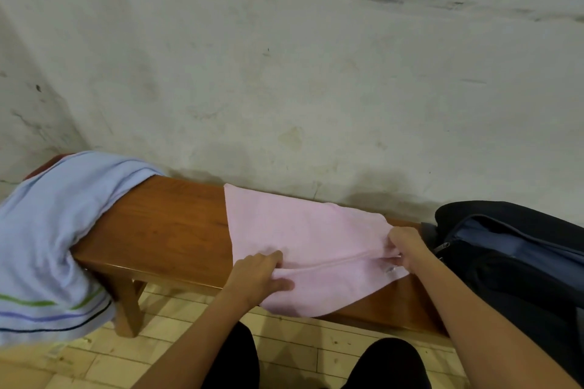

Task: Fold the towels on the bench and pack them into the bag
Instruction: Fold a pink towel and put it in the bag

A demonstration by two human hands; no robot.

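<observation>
A pink towel lies spread across the middle of the wooden bench, its near edge hanging over the front. My left hand pinches a fold of the towel near its front left. My right hand grips the same fold at the towel's right end. A light blue towel with coloured stripes is draped over the bench's left end. A dark bag with an open zip and blue lining sits at the right end of the bench.
A stained white wall runs directly behind the bench. Pale tiled floor lies below. My dark-trousered knees are close to the bench front. A bench leg stands under the left end.
</observation>
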